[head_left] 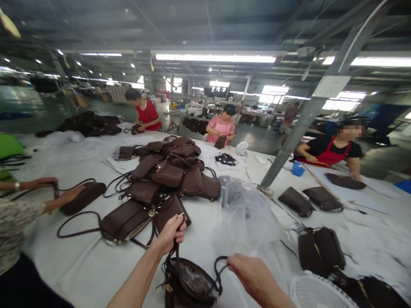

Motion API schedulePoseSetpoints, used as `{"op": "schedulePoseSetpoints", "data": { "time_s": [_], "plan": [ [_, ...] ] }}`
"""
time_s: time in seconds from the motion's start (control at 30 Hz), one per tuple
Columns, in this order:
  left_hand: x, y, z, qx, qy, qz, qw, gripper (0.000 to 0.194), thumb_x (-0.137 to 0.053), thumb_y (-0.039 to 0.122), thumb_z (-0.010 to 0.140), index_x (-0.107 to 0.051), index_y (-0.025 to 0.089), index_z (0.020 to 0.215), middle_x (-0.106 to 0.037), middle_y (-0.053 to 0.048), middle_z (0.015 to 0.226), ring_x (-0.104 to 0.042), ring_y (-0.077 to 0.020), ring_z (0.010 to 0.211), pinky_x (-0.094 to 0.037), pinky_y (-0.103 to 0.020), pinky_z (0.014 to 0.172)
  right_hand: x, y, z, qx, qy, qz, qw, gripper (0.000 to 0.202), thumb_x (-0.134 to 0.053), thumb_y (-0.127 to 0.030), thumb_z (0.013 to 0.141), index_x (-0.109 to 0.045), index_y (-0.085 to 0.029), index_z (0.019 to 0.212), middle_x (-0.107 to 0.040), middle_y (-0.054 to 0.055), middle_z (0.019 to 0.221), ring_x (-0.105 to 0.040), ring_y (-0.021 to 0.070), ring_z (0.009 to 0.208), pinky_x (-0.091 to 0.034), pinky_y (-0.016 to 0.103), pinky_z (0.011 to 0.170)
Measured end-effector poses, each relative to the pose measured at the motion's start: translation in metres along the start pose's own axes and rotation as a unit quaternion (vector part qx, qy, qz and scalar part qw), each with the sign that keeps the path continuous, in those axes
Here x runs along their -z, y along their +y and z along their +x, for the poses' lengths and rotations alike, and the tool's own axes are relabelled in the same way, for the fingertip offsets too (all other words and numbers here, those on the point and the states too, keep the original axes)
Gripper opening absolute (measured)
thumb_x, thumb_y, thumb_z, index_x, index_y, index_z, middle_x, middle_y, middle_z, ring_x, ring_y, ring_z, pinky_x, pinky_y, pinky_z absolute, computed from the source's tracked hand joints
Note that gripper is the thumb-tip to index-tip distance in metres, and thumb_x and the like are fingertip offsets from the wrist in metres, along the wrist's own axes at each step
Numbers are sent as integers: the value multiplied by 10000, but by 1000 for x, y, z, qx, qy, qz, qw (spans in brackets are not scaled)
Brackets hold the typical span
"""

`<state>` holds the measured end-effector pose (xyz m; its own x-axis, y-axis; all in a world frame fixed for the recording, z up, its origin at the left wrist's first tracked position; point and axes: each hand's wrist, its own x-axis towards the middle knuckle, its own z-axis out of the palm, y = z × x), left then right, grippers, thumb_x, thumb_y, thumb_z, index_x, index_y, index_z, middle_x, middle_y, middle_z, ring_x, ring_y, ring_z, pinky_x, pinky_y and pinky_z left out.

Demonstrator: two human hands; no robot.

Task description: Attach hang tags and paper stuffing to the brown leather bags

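A dark brown handbag [175, 295] stands in front of me at the table's near edge, its top open. Something shiny and greyish, perhaps plastic or lining, shows inside. My left hand [173, 233] is closed around one part of the bag's strap, above the bag, with a small metal piece at the fingertips. On the other side, my right hand [252, 273] pinches a loop of the strap [220, 269]. Just beyond my left hand lies a brown bag [125, 220] with its strap spread out, beside a large heap of similar bags [168, 175].
Clear plastic sheeting [247, 209] lies right of the heap. A white basket [316, 293] and a dark bag [321, 250] are at the near right. A metal post [289, 132] rises from the table. Another person's hand [69, 196] rests on a bag at left; several people work across the table.
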<state>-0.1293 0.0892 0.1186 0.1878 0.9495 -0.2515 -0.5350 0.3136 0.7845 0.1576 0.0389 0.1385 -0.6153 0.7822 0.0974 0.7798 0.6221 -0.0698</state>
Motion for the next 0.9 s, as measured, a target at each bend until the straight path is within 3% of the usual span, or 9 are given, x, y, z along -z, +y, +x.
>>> {"op": "schedulePoseSetpoints", "data": {
  "time_s": [0.07,0.2,0.33,0.43,0.5,0.57,0.7,0.8,0.9],
  "plan": [
    [-19,-7,-1,37,-48,84,995,365,-607,506,815,-462,171,812,-485,53,653,-232,-13,400,-160,-160,381,20,-18,35,-9,-66,-21,998,140,-499,-220,901,-620,-237,831,-691,-9,780,-662,157,652,-387,218,525],
    [-42,-15,-6,66,-118,200,970,301,-552,466,825,-458,180,819,-492,53,667,-262,-44,438,-186,-196,413,35,-43,87,-25,-106,-9,994,200,-459,-271,932,-641,-208,878,-715,36,858,-674,187,747,-380,236,569],
    [-30,-2,-10,56,-157,370,914,167,-637,235,703,-483,171,693,-419,82,594,-334,-81,540,-251,-217,507,28,-31,93,-15,-123,16,992,186,-489,-297,922,-647,-206,885,-720,45,886,-669,183,791,-375,230,604],
    [-8,10,-9,1,-93,413,906,154,-644,220,705,-533,160,618,-488,53,604,-419,-120,627,-312,-235,596,21,0,76,-53,-85,23,995,212,-468,-300,942,-635,-209,849,-714,27,824,-666,169,775,-371,220,597],
    [2,11,-6,-21,-15,329,944,161,-651,295,754,-615,152,690,-610,-6,714,-522,-168,734,-375,-257,680,14,17,63,-92,-23,6,995,231,-425,-270,958,-625,-200,867,-704,33,799,-663,167,734,-373,223,575],
    [3,4,-2,-33,26,150,988,245,-655,387,785,-658,143,801,-680,-88,921,-582,-229,929,-415,-303,814,5,21,56,-96,39,-14,995,228,-388,-204,956,-616,-197,975,-697,42,812,-660,163,701,-371,224,544],
    [-15,-18,5,-20,5,-154,988,286,-704,424,765,-592,161,746,-669,-146,1099,-559,-282,1134,-398,-397,962,-17,-15,62,-28,54,-29,998,380,-419,-44,856,-554,-233,1157,-677,15,788,-650,139,629,-347,217,485],
    [-29,-31,5,13,-31,-182,983,302,-723,403,760,-536,167,740,-692,-120,979,-619,-263,1028,-440,-387,912,-28,-49,74,-17,22,-16,999,354,-472,-53,835,-558,-231,1128,-674,7,773,-655,150,624,-338,226,470],
    [-29,-34,4,14,-27,-167,985,323,-734,384,761,-494,167,771,-612,0,685,-627,-146,658,-491,-281,697,-30,-63,77,-29,18,34,999,305,-467,-79,864,-557,-243,1105,-686,4,847,-672,158,714,-355,224,507]
  ]
}}
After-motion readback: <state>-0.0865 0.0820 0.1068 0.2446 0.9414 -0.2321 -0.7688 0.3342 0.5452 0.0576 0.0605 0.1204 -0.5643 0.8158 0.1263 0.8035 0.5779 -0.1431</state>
